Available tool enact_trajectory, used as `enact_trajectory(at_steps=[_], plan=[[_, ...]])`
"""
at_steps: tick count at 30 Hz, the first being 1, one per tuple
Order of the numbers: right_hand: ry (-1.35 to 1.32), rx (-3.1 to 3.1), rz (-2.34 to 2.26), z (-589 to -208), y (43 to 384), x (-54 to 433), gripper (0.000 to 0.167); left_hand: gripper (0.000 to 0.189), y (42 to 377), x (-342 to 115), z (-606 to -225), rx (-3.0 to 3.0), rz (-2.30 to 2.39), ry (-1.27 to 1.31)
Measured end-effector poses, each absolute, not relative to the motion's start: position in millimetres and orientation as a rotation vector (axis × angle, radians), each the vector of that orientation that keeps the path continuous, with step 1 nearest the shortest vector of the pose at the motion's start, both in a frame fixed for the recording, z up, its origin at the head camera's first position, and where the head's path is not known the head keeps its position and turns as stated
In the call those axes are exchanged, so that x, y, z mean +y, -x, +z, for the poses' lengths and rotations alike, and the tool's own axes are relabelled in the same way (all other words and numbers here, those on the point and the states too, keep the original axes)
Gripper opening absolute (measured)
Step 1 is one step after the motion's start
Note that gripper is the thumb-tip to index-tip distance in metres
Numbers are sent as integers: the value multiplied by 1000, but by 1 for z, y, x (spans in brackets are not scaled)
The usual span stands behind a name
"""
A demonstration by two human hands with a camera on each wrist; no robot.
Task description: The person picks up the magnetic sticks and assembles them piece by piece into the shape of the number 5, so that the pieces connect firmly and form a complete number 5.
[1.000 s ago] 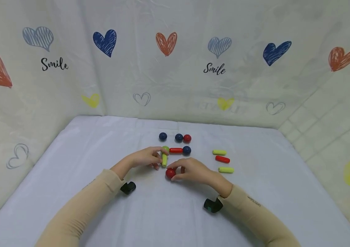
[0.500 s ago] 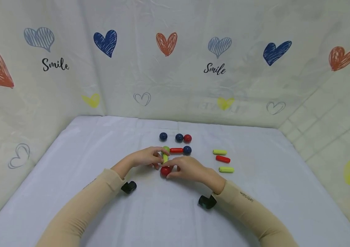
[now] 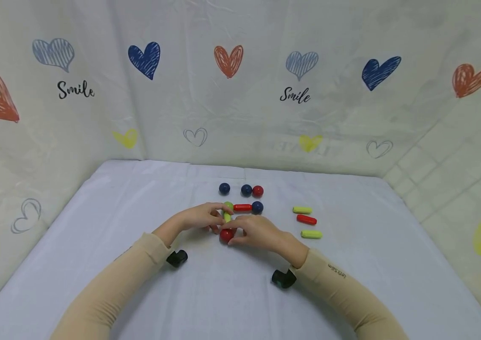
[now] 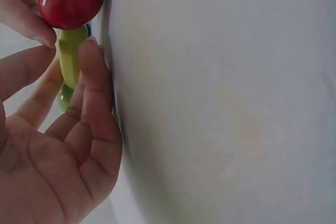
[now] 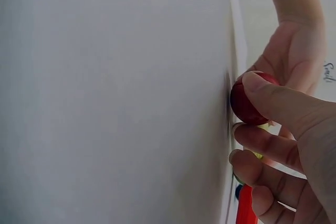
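Note:
My right hand (image 3: pixel 265 233) pinches a red ball (image 3: pixel 225 236) between thumb and fingers, just above the tablecloth. The ball sits at the near end of a yellow stick (image 4: pixel 70 56), touching it or almost so. Around that stick are the fingers of my left hand (image 3: pixel 198 216), with one finger reaching over the green ball (image 3: pixel 228 205) at its far end. From the green ball a red stick (image 3: pixel 242 208) runs right to a dark blue ball (image 3: pixel 257 207). In the right wrist view the thumb lies across the red ball (image 5: pixel 245 102), and the yellow stick is mostly hidden.
Behind the joined pieces lie a dark blue ball (image 3: pixel 224 188), another dark blue ball (image 3: pixel 246 190) and a red ball (image 3: pixel 257 191). To the right lie a yellow stick (image 3: pixel 302 210), a red stick (image 3: pixel 306 219) and a second yellow stick (image 3: pixel 311 234). A printed cloth (image 3: pixel 240 104) hangs behind the table.
My right hand has brought the red ball left and slightly away from me, to the yellow stick's near end. Over the last half second it has barely moved. The left hand stays in place.

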State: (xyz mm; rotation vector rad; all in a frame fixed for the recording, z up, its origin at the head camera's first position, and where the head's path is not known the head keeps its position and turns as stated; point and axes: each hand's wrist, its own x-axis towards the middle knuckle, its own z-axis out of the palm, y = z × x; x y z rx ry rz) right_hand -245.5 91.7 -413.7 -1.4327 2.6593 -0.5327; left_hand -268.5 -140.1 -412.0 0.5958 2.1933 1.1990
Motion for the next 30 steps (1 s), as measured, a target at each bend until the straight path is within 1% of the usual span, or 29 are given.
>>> enact_trajectory(at_steps=[3, 8, 13, 18, 26, 30], plan=[[1402, 2671, -517, -411, 244, 95, 47, 41, 269, -139, -413, 2189, 1204, -587], [1260, 2699, -569, -404, 245, 113, 47, 41, 270, -136, -412, 2195, 1200, -555], [1186, 2754, -614, -394, 249, 138, 46, 44, 268, -136, -409, 2211, 1176, -553], [1113, 2841, -596, -389, 256, 170, 45, 50, 264, -134, -407, 2225, 1132, -562], [885, 2965, -621, -385, 271, 229, 33, 65, 262, -132, -412, 2289, 1053, -567], [770, 2941, -636, -384, 275, 251, 28, 64, 259, -133, -413, 2335, 1015, -603]])
